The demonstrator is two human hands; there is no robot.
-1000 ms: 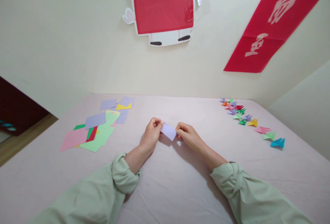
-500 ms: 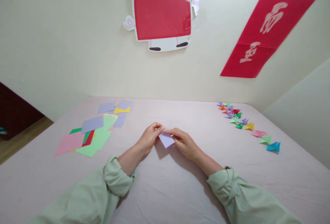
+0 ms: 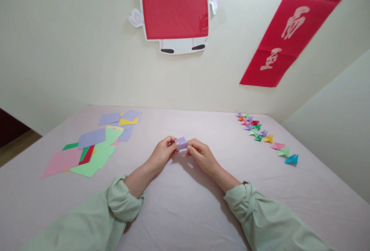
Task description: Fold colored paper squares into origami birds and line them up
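Between my two hands, just above the cloth-covered table, is a small folded piece of purple paper (image 3: pixel 182 143) with a crease across it. My left hand (image 3: pixel 163 152) pinches its left edge between thumb and fingers. On the other side my right hand (image 3: pixel 203 156) grips the right edge, thumb and index finger closed on it. The undersides of the fingers are hidden. A shadow falls on the cloth below the paper.
Loose sheets lie on the left: purple paper (image 3: pixel 91 138), pink paper (image 3: pixel 62 161), green paper (image 3: pixel 96 161) and yellow paper (image 3: pixel 128 121). Several small folded paper figures run down the right, a blue folded figure (image 3: pixel 291 159) nearest. The pale cloth (image 3: pixel 179 212) meets the wall behind.
The purple paper has turned in my fingers and now shows a crease and a narrower shape. My right hand's fingers have shifted to its right edge. The whole view has moved slightly.
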